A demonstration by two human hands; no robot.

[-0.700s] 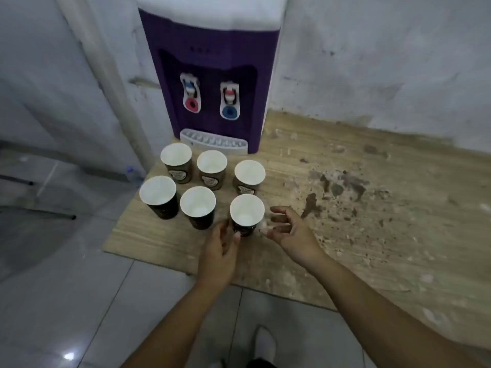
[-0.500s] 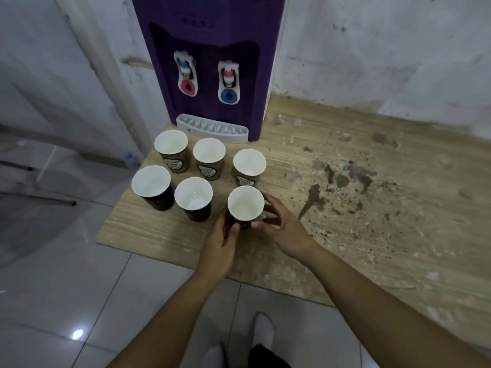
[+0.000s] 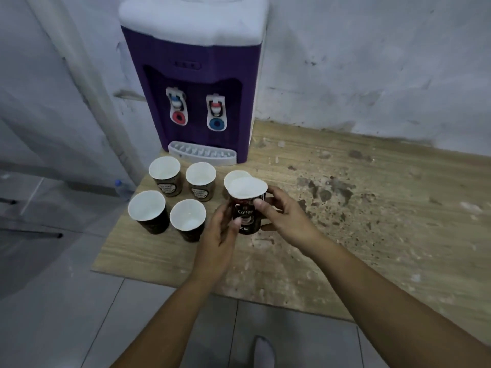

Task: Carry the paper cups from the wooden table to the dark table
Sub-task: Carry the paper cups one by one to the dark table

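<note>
Above wooden table (image 3: 345,208): both hands' fingers (image 3: 259,205) clasp cup (image 3: 245,208).

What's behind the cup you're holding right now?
Directly behind the held cup, gripped by the left hand and right hand, another paper cup stands on the wooden table. Only part of its white rim shows; its body is covered.
</note>
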